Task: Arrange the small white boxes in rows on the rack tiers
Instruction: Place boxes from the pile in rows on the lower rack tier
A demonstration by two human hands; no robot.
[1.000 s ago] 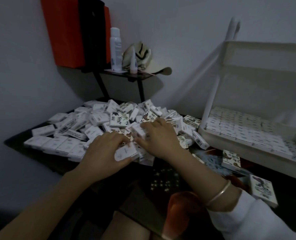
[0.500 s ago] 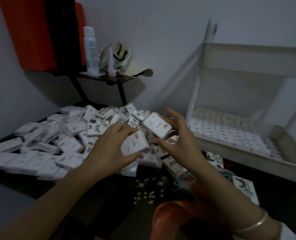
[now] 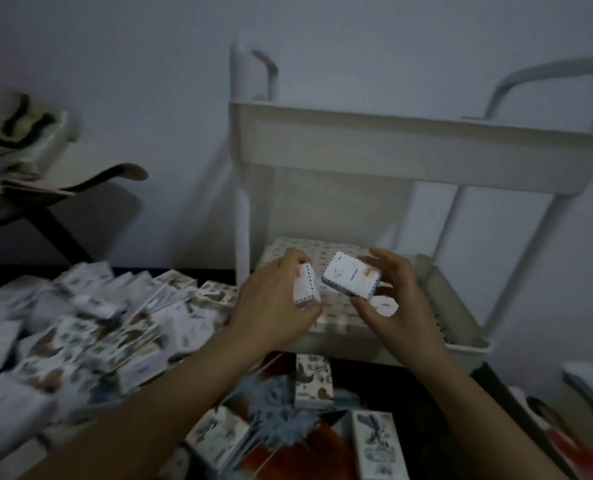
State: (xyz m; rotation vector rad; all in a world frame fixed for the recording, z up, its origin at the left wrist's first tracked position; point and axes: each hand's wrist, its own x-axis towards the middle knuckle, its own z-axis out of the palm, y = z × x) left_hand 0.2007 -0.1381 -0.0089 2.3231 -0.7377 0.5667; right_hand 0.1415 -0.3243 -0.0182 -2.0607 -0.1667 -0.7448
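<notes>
My left hand point(image 3: 270, 310) grips the first box point(image 3: 305, 287) and my right hand point(image 3: 400, 306) grips the second box point(image 3: 352, 276). I hold both over the lower tier of the rack point(image 3: 419, 157). The pile point(image 3: 97, 327) lies left of the rack.

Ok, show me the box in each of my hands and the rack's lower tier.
Left-hand box point(image 3: 307, 289): head view, middle of its dashed-edge face.
Right-hand box point(image 3: 352, 277): head view, middle of its top face.
Lower rack tier point(image 3: 459, 306): head view, its slotted right wall.
</notes>
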